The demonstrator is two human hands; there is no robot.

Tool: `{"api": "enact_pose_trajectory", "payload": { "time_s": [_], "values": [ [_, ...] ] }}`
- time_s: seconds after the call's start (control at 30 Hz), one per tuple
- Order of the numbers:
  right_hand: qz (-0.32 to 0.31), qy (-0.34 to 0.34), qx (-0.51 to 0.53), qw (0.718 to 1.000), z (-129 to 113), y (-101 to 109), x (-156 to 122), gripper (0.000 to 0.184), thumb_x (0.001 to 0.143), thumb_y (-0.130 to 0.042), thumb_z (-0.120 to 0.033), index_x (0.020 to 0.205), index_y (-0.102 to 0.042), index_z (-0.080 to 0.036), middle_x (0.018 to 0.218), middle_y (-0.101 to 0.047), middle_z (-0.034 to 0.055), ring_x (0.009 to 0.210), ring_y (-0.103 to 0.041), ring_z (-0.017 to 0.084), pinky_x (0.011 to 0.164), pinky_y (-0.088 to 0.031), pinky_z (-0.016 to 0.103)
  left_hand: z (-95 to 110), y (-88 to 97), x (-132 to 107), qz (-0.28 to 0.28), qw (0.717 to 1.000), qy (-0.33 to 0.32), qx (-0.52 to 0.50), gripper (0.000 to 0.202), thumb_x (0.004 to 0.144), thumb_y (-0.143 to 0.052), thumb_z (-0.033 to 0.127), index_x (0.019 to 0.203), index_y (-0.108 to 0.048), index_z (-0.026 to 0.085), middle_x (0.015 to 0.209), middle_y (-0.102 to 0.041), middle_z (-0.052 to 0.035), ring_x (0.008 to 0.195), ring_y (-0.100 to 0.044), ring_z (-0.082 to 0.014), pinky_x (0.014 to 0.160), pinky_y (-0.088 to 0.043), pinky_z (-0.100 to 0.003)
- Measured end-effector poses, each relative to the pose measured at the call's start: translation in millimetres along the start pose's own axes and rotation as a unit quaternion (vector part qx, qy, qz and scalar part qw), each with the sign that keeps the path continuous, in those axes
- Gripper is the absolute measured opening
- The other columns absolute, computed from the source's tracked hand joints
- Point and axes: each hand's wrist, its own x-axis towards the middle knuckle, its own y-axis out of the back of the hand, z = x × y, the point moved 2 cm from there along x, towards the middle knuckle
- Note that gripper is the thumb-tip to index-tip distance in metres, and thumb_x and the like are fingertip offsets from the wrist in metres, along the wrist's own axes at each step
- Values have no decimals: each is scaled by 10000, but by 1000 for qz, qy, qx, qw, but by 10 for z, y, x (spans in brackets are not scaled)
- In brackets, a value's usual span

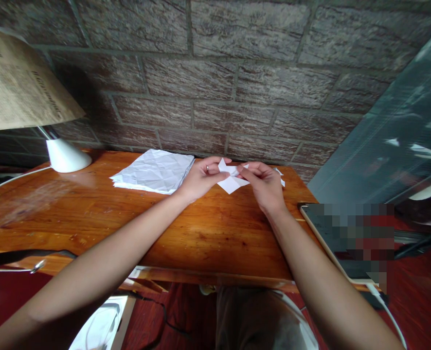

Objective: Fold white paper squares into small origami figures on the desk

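Note:
Between my two hands, a little above the wooden table, is a small folded white paper [230,183] with pointed corners. My left hand [205,176] pinches its left side between thumb and fingers; a ring shows on one finger. On the right side, my right hand [262,182] grips the paper the same way, thumb in front. Left of my left hand lies a stack of creased white paper sheets [153,170]. Behind my right hand, another piece of white paper [281,182] shows only in part.
A lamp with a white base [67,155] and a printed shade stands at the left on the wooden table [215,238]. A tablet [321,233] with a white cable sits at the right edge. A stone-block wall [215,73] rises behind, and a glassy panel leans at right.

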Motion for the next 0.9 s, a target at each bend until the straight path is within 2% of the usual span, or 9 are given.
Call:
{"api": "enact_pose_trajectory", "payload": {
  "time_s": [0.13, 0.3, 0.53, 0.73, 0.9],
  "values": [
    [-3, -11, 3, 1000, 26, 13, 4, 335, 682, -868, -470, 797, -702, -204, 751, -751, 13, 680, -679, 152, 727, -536, 305, 7, 1, -5, -14, 999, -18, 32, 373, 671, -857, 336, 995, -782, 167, 862, -791, -48, 804, -729, -202, 803, -551, -338],
    [-1, -20, 13, 1000, 46, 21, 5, 349, 672, -881, -467, 788, -696, -194, 722, -750, 19, 652, -672, 146, 707, -529, 297, 22, 4, -9, -9, 998, -23, 64, 330, 674, -854, 328, 949, -794, 158, 791, -784, -44, 766, -726, -201, 757, -562, -330],
    [-5, -23, 26, 999, 13, 14, 1, 339, 671, -878, -472, 792, -707, -206, 708, -745, 6, 674, -680, 153, 729, -545, 305, 22, -3, -18, 1, 998, -12, 62, 371, 646, -879, 348, 950, -786, 156, 754, -769, -36, 795, -725, -216, 772, -563, -345],
    [-61, -1, -6, 998, -43, 25, 7, 300, 632, -910, -413, 831, -774, -234, 848, -795, 8, 777, -706, 170, 778, -559, 317, 2, 35, 9, 15, 1000, -12, 24, 377, 624, -896, 348, 928, -781, 156, 853, -793, -50, 748, -714, -181, 757, -542, -313],
    [-36, 15, -26, 999, -9, 64, 36, 294, 627, -908, -431, 792, -795, -216, 840, -801, 21, 745, -697, 167, 764, -563, 320, 0, 41, 12, 3, 1000, -14, 28, 402, 638, -892, 365, 962, -781, 155, 857, -798, -49, 762, -729, -189, 764, -549, -311]
  ]
}}
